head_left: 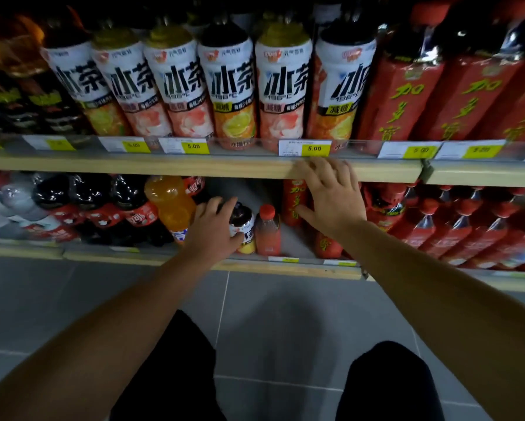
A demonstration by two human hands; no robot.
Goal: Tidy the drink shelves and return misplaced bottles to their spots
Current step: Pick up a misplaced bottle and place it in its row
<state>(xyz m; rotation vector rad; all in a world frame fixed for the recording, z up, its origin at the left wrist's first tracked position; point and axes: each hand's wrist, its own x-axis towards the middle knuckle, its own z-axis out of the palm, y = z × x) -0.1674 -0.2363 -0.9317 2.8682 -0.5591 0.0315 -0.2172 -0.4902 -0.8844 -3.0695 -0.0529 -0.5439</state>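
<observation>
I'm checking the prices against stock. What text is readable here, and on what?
"5.00": yellow tag above the right hand.
"5.00": yellow tag further left.
"冰茶": white-label bottles, upper shelf.
"减糖": same bottles' lower band.
"加多宝": red bottles, upper right.
Other tags and small print: too blurred.
Bottle in the left hand: label partly hidden.

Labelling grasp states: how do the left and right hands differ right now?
The left hand wraps a small dark-capped bottle on the lower shelf; the right hand holds nothing. Left fingers are curled; right fingers are spread, tips at the upper shelf edge. Both are bare.
</observation>
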